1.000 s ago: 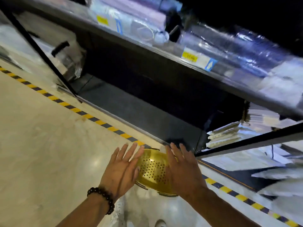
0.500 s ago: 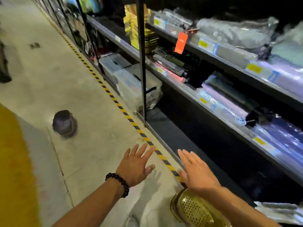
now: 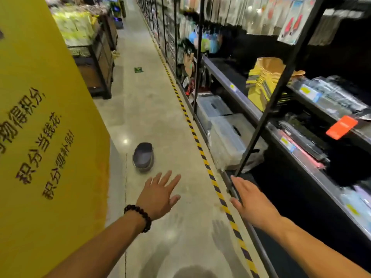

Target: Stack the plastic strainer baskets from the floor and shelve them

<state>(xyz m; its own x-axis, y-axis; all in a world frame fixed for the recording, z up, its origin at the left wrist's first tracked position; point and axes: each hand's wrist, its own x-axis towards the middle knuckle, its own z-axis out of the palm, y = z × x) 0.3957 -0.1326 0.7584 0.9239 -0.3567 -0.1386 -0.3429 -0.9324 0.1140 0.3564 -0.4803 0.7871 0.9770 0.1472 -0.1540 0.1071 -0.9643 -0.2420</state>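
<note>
Dark strainer basket (image 3: 143, 156): on floor (image 3: 160, 121) ahead, near yellow sign (image 3: 40, 137). Gold basket: gone from view since 0.5 s ago, prob. set down. Left hand (image 3: 158, 194), right hand (image 3: 252, 201): both empty, fingers spread. Next pickup likely; shelf (image 3: 261, 247) bay at right.

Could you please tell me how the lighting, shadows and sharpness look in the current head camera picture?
Head view: a ceiling light glints on the floor; both hands cast soft shadows below the left hand and right hand; lower shelves are nearly black; uprights bow from wide-angle distortion.
</note>
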